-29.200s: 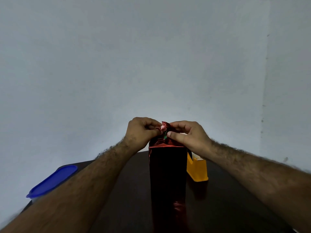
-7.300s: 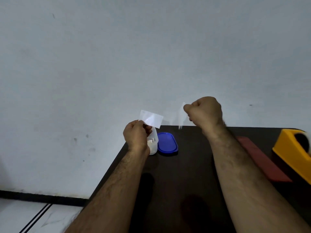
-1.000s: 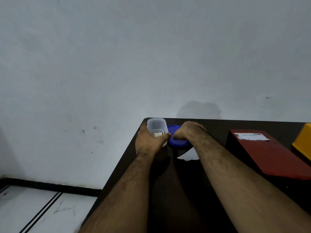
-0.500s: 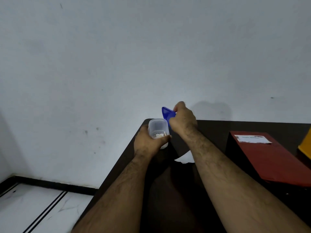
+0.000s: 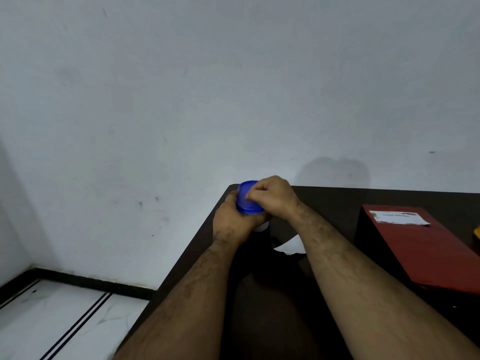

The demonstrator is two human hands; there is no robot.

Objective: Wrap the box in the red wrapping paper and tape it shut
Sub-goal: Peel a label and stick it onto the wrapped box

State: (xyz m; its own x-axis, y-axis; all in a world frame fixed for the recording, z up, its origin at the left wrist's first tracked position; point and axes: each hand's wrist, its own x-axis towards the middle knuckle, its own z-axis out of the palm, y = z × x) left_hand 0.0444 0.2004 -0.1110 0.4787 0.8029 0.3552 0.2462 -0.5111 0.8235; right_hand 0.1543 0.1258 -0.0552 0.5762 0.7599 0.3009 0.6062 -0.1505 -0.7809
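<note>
1. your left hand [image 5: 233,220] grips the clear container [image 5: 261,226]; right hand [image 5: 271,197] presses the blue lid [image 5: 245,196] onto it.
2. wrapped box [image 5: 426,245] lies flat, well right of your grip, white label [image 5: 398,218] on top.
3. looks like cleanup; next, seat the lid evenly.

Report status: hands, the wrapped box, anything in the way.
Left hand grips clear container; right hand presses blue lid on. Red-wrapped box flat on table, white label on top. White paper scrap between.
</note>
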